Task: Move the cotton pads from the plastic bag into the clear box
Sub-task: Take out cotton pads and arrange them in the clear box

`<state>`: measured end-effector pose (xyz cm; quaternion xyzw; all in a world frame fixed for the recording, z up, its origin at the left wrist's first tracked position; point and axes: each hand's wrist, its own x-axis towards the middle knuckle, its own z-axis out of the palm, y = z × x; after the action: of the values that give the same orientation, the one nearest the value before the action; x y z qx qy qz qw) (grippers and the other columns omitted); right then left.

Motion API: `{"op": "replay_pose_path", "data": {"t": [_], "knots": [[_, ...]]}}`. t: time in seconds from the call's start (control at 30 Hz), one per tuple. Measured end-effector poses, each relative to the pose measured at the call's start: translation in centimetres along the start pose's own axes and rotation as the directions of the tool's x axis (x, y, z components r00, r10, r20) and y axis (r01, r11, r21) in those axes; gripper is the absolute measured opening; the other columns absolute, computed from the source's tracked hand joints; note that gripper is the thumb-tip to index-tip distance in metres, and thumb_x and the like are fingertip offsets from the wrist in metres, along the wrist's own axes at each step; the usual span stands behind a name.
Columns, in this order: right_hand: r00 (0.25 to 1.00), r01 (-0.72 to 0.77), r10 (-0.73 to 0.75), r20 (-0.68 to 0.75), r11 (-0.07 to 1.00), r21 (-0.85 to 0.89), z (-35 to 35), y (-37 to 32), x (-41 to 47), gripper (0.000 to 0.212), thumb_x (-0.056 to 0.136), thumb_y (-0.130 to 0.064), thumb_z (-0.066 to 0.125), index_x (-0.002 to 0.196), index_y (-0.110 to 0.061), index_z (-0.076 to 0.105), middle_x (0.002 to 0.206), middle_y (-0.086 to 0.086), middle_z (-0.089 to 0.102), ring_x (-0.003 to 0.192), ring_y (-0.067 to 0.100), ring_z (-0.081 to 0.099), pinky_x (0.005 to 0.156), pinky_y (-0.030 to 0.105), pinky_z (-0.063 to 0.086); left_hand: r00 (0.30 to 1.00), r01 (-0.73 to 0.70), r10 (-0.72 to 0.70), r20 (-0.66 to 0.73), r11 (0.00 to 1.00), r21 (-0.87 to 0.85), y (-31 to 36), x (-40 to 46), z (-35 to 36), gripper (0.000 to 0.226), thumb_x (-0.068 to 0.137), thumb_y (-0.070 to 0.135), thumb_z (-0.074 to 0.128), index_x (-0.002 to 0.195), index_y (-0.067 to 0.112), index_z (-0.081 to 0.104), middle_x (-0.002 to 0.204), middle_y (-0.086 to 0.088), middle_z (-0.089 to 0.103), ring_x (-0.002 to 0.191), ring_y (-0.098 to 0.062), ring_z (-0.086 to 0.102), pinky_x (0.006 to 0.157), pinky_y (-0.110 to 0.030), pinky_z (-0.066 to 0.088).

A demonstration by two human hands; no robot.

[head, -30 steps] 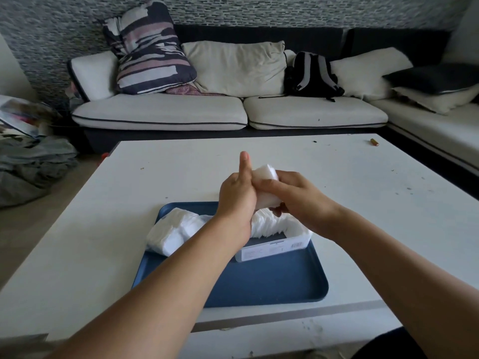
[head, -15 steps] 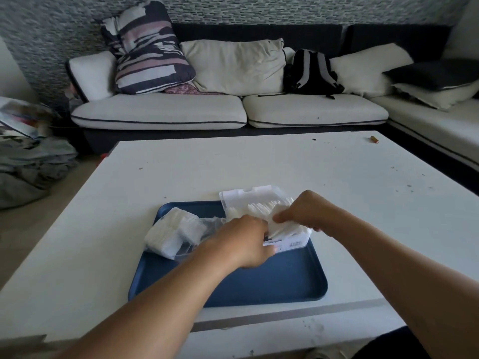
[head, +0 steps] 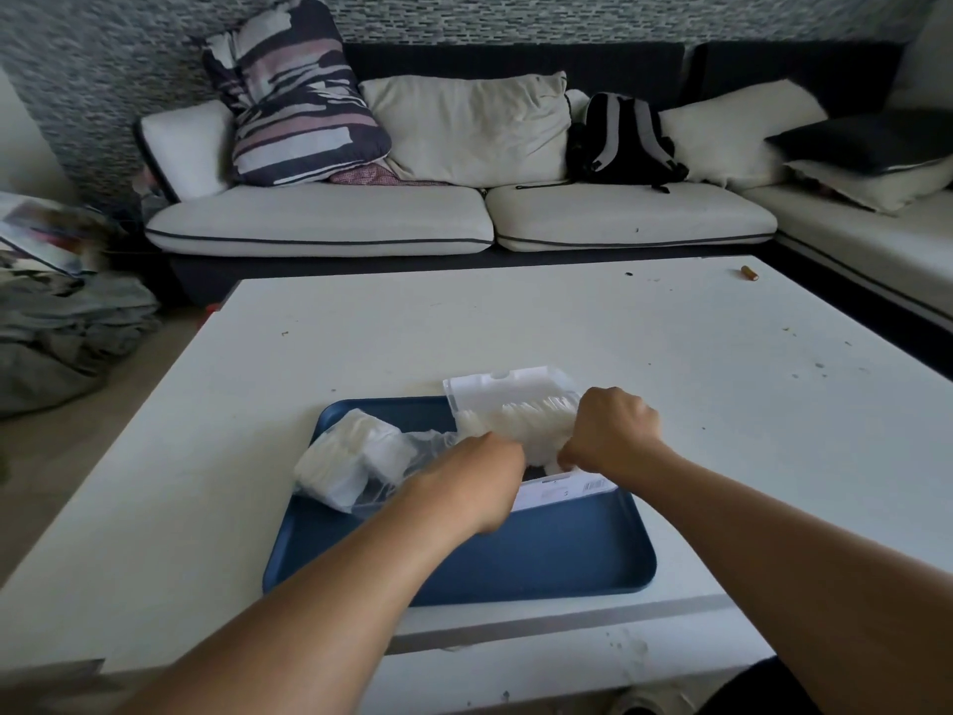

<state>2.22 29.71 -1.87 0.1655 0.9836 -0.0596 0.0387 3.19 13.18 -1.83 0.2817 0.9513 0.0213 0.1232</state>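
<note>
Blue plastic tray (head: 541, 565): bare floor nearer than both hands.
Clear box (head: 515, 399): lid back, white cotton pads (head: 521, 423) inside.
Left hand (head: 477, 474), right hand (head: 611, 430): curled on pads — grip hidden.
Plastic bag (head: 356, 459): left of left hand.
White table (head: 515, 322): open beyond.

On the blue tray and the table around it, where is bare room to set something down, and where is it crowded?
Free: the tray's near half, in front of the clear box; the table between tray and sofa. Crowded: the tray's far half, with the plastic bag, the box and both hands.
</note>
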Motion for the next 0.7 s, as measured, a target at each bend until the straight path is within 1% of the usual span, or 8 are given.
{"op": "replay_pose_path", "data": {"t": [0.07,0.27,0.37,0.43,0.5,0.53,0.6,0.7], "knots": [[1.000,-0.018,0.018,-0.007,1.000,-0.011,0.0,0.3,0.0,0.031,0.067,-0.027,0.081,0.081,-0.017,0.055,0.069,-0.003,0.050,0.073,0.022,0.056,0.059,0.024,0.041,1.000,-0.019,0.019,-0.012,1.000,-0.010,-0.5,0.1,0.1,0.031,0.086,-0.009,0.056,0.066,0.013,0.050,0.070,-0.008,0.054,0.070,-0.025,0.060,0.071,-0.039,0.057],[0.998,0.062,-0.062,-0.006,0.984,0.168,-1.8,0.5,0.6,0.051,0.064,-0.052,0.087,0.068,-0.012,0.055,0.067,-0.001,0.060,0.061,0.016,0.057,0.049,0.025,0.040,1.000,-0.019,0.019,-0.008,1.000,0.019,-0.4,0.3,0.5,0.024,0.089,-0.007,0.055,0.071,0.009,0.052,0.076,-0.017,0.056,0.078,-0.025,0.063,0.062,-0.034,0.045],[0.969,0.245,-0.241,-0.056,0.904,0.351,-3.2,0.3,-0.1,0.012,0.079,-0.024,0.071,0.074,-0.013,0.074,0.076,0.003,0.073,0.071,0.021,0.069,0.058,0.030,0.056,1.000,-0.023,0.023,0.011,0.999,0.040,-0.3,0.4,0.6,0.029,0.091,-0.003,0.054,0.067,0.010,0.044,0.071,-0.012,0.051,0.064,-0.020,0.057,0.059,-0.032,0.040],[0.930,0.263,-0.333,0.154,0.898,0.354,-3.1,-0.5,-1.2,0.022,0.085,-0.016,0.057,0.085,-0.013,0.078,0.086,0.007,0.076,0.053,0.016,0.067,0.052,0.025,0.053,1.000,-0.017,0.016,0.018,0.998,0.053,-0.1,0.3,0.6,0.031,0.089,-0.005,0.054,0.066,0.013,0.042,0.069,-0.005,0.044,0.061,-0.020,0.053,0.059,-0.033,0.041],[0.857,0.156,-0.251,0.451,0.959,0.237,-2.5,-1.1,-1.7,0.029,0.094,-0.022,0.048,0.109,-0.013,0.070,0.095,0.009,0.069,0.037,0.015,0.060,0.045,0.024,0.042,1.000,0.007,-0.008,0.022,0.999,0.038,0.0,0.1,0.4,0.024,0.086,-0.009,0.052,0.074,0.012,0.051,0.072,-0.003,0.047,0.062,-0.019,0.050,0.059,-0.032,0.042],[0.835,0.098,-0.171,0.523,0.982,0.164,-2.3,-1.2,-1.7,0.031,0.098,-0.028,0.043,0.118,-0.012,0.061,0.093,0.010,0.060,0.036,0.017,0.061,0.043,0.023,0.038,1.000,0.018,-0.019,0.023,1.000,0.021,0.1,-0.1,0.2,0.023,0.085,-0.011,0.051,0.079,0.011,0.055,0.073,-0.003,0.048,0.062,-0.018,0.048,0.059,-0.032,0.043],[0.827,0.005,-0.070,0.558,0.993,0.117,-2.2,-1.3,-1.5,0.035,0.101,-0.034,0.035,0.126,-0.012,0.047,0.089,0.010,0.047,0.038,0.021,0.063,0.041,0.021,0.034,0.999,0.023,-0.024,0.033,1.000,0.012,0.2,-0.4,-0.2,0.026,0.084,-0.013,0.050,0.093,0.007,0.064,0.078,-0.004,0.051,0.064,-0.018,0.048,0.067,-0.033,0.050],[0.816,0.096,-0.134,0.562,0.991,0.097,-2.6,-1.3,-1.7,0.026,0.103,-0.025,0.037,0.119,-0.010,0.050,0.087,0.010,0.042,0.043,0.024,0.066,0.038,0.022,0.035,1.000,0.017,-0.017,0.023,1.000,0.011,0.2,-0.7,-0.3,0.033,0.084,-0.014,0.049,0.103,0.007,0.067,0.084,-0.005,0.055,0.066,-0.018,0.050,0.068,-0.034,0.049]]}}
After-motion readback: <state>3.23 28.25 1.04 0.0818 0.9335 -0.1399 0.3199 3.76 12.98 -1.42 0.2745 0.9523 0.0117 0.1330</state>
